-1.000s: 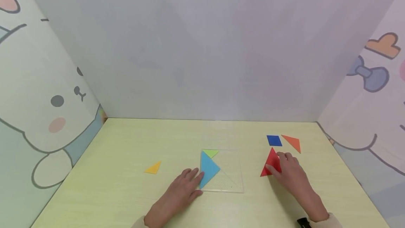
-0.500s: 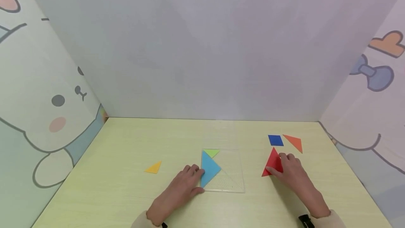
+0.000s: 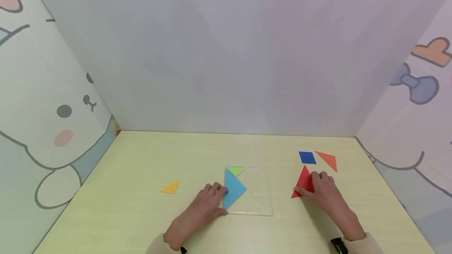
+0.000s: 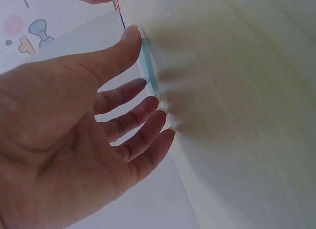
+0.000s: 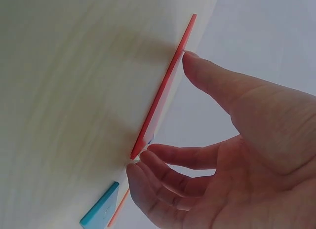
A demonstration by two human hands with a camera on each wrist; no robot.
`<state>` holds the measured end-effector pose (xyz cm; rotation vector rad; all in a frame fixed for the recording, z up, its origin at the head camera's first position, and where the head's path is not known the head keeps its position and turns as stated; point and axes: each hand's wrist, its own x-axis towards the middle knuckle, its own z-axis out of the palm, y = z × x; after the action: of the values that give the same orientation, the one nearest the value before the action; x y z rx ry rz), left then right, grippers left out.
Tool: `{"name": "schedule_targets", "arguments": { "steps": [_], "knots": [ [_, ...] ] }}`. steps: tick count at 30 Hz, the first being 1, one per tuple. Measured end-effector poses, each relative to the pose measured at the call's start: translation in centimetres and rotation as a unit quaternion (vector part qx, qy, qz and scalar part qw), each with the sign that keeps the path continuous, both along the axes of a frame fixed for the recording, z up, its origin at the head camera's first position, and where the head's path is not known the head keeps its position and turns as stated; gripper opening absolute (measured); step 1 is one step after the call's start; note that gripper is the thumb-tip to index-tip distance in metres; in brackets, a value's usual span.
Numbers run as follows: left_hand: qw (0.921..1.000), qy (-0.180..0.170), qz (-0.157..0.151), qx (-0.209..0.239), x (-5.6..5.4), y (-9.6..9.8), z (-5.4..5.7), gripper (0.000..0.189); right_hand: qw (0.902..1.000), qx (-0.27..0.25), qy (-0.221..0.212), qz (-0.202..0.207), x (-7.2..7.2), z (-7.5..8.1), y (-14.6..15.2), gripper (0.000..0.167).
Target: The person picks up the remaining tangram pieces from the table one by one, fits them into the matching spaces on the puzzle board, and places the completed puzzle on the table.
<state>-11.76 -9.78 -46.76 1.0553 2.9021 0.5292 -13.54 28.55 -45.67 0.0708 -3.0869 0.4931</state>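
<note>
On the table lies a clear square tray (image 3: 259,203) with a light-blue triangle (image 3: 234,188) along its left side and a small lime-green triangle (image 3: 236,170) at its top. My left hand (image 3: 203,205) rests at the tray's left edge. Its fingertips touch the edge by the light-blue triangle, and its thumb is near the lower left corner. Farther right, my right hand (image 3: 326,191) holds a red triangle (image 3: 304,181) between thumb and fingers, the thumb over its lower left part. In the right wrist view the thumb touches the red triangle (image 5: 165,88) and the fingers lie by its other end.
A yellow triangle (image 3: 171,187) lies left of the tray. Behind the red triangle are a dark-blue parallelogram (image 3: 307,157) and an orange triangle (image 3: 328,160). The right wrist view also has a teal piece (image 5: 101,209). Walls (image 3: 226,69) border the table at the back and sides.
My right thumb has slid slightly down and left on the red triangle. My left fingers have curled a little more at the tray's edge. The pieces keep their places.
</note>
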Motion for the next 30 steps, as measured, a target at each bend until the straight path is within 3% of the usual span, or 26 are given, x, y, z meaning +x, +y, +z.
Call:
{"name": "schedule_targets", "arguments": {
  "steps": [15,30],
  "knots": [
    [0.9998,-0.015,0.013,0.0,0.2,0.1,-0.3,0.053,0.9976,-0.045,-0.052,-0.003,-0.5,0.3,0.5,0.069],
    [0.9999,-0.013,0.006,0.007,0.0,0.1,-0.4,0.053,0.9906,-0.086,-0.106,-0.01,-1.7,0.3,1.6,0.069]
  ]
}}
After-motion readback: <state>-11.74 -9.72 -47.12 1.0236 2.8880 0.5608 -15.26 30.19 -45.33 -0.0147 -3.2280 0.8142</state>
